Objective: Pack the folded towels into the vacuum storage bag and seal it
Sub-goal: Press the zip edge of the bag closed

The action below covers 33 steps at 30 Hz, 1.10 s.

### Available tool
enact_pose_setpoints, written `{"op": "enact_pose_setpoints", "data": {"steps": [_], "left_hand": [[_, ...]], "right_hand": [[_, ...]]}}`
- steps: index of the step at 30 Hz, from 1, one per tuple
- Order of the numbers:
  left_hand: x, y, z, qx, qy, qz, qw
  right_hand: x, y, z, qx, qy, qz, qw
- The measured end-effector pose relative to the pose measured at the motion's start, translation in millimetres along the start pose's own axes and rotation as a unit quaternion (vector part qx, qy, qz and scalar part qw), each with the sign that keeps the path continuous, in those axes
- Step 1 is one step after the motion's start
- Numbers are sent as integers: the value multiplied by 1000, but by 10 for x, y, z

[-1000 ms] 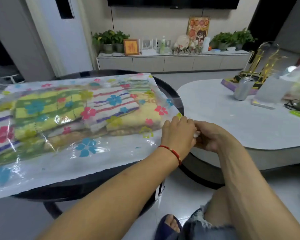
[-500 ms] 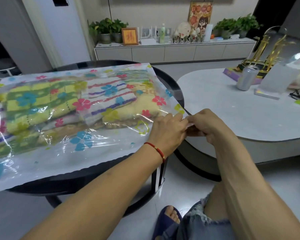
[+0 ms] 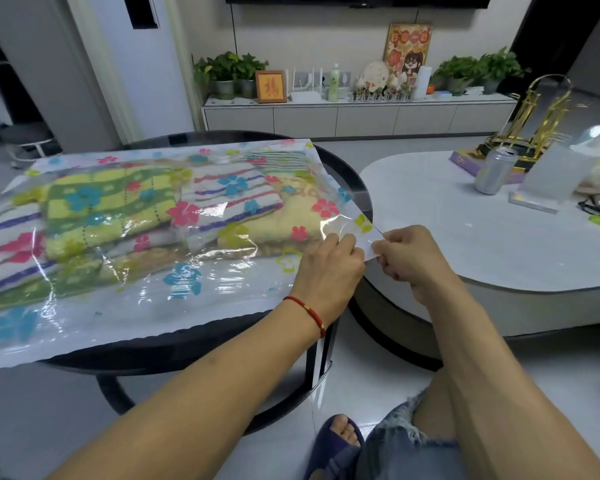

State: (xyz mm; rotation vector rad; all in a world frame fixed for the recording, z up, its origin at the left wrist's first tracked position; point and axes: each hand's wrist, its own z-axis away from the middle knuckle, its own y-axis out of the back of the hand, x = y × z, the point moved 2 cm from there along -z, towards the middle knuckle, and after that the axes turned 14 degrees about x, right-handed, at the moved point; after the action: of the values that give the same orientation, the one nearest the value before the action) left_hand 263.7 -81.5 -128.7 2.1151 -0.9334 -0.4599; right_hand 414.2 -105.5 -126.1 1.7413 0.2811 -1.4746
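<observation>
Towels [image 3: 146,216] are all in the bag [image 3: 187,299]. Left hand [image 3: 326,268] and right hand [image 3: 413,258] pinch its open edge at the near corner; seal looks barely begun.

Pale wall [image 3: 291,39]; low TV cabinet [image 3: 357,116]; glossy floor [image 3: 551,375]

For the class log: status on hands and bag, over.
Both hands pinching bag edge. Towels inside. Nothing blocking.
</observation>
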Motion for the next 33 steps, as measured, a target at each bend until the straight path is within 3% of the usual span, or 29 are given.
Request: {"op": "enact_pose_setpoints", "data": {"steps": [6,10,12,14,16,19,23,28,33], "left_hand": [[-385,320,434,58,1,15,998],[-748,526,776,71,30,2,997],[-786,563,824,67,44,9,997],[-763,572,811,67,59,14,996],[-739,585,785,63,68,20,995],[-761,641,786,66,73,29,995],[-854,750,882,61,69,17,996],[-1186,1006,1218,68,46,-22,996],[-1713,1300,1682,94,65,-65,991]], "right_hand": [[28,77,-14,68,6,-23,997],[6,66,94,87,63,102,989],[-85,10,286,157,177,260,936],[-230,-165,622,201,360,314,855],[-309,-448,944,108,490,303,810],[-270,-816,1130,-9,531,371,762],[-230,-808,1009,11,540,377,752],[-109,-669,950,86,580,278,761],[-51,-671,959,107,567,290,764]]}}
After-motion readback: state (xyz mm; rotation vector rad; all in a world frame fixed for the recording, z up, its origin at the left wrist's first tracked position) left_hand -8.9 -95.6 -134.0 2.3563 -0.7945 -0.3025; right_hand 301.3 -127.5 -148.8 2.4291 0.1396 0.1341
